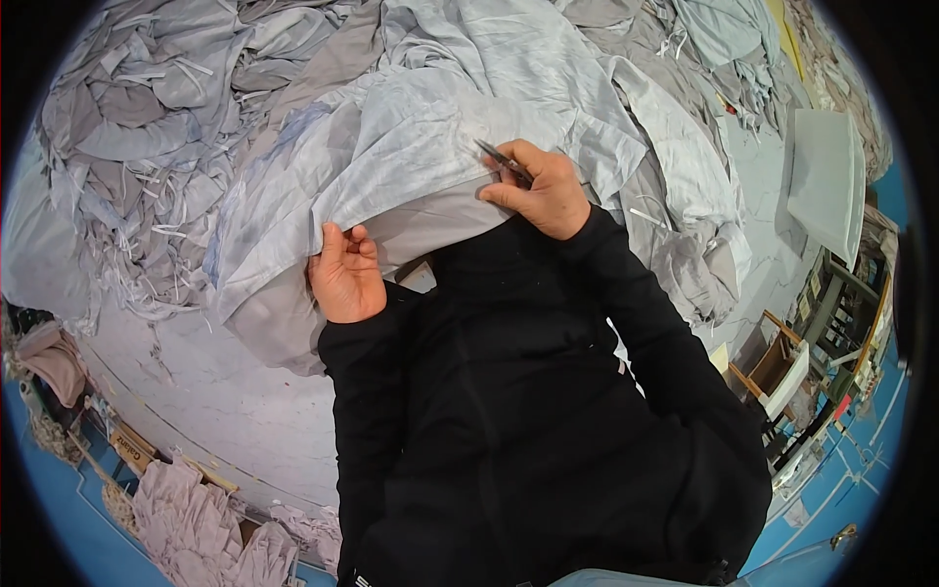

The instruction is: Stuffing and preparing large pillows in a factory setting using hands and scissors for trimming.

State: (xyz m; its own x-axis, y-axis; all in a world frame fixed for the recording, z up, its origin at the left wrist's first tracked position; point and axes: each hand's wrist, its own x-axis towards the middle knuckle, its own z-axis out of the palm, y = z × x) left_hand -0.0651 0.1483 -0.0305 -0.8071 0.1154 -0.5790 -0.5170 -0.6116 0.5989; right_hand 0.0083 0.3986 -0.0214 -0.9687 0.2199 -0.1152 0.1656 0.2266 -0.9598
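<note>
A light grey-blue cloth (421,117) lies spread in front of me, its near edge folded over a plain grey underside. My left hand (350,282) pinches that edge between thumb and fingers. Farther right, my right hand (553,196) is closed around small dark thread snips (492,153). The snips point up and to the left, just above the cloth. Whether their blades touch the fabric, I cannot tell.
Heaped grey cloths with white ties (147,176) cover the left of the pale marbled table (215,391). A translucent plastic bin (824,181) stands at the right, with a wooden drawer (781,364) below it. More crumpled fabric (191,519) sits at lower left.
</note>
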